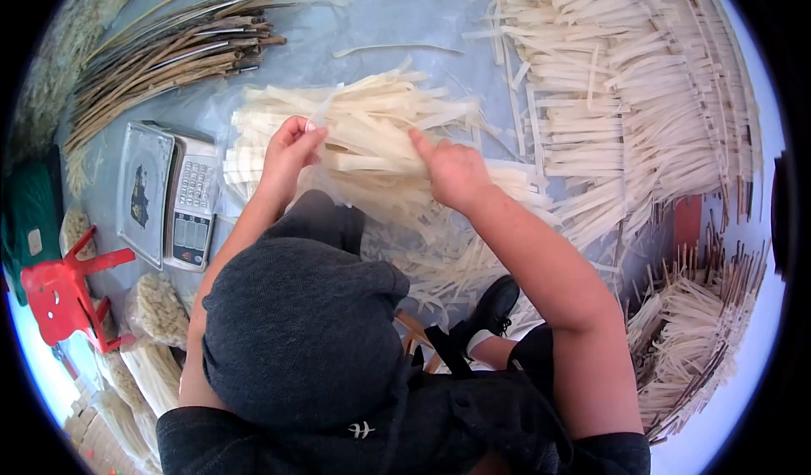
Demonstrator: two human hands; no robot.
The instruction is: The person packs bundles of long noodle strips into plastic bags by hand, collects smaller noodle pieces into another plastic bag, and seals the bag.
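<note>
A loose bundle of pale, flat strips (380, 120) lies in front of me, partly inside a clear plastic bag (230, 158). At the bundle's left part, my left hand (291, 147) pinches the thin edge of the plastic between thumb and fingers. My right hand (456, 169) is at the bundle's right part, with its index finger stretched onto the strips and the other fingers curled under. Whether those curled fingers hold anything is hidden.
A scale (193, 196) stands left of the bundle, with a red plastic stool (63, 293) beyond it. Brown stalks (182, 57) lie at the upper left. Piled pale strips (608, 95) cover the right, above a basket of strips (688, 331). A shoe (492, 310) is below.
</note>
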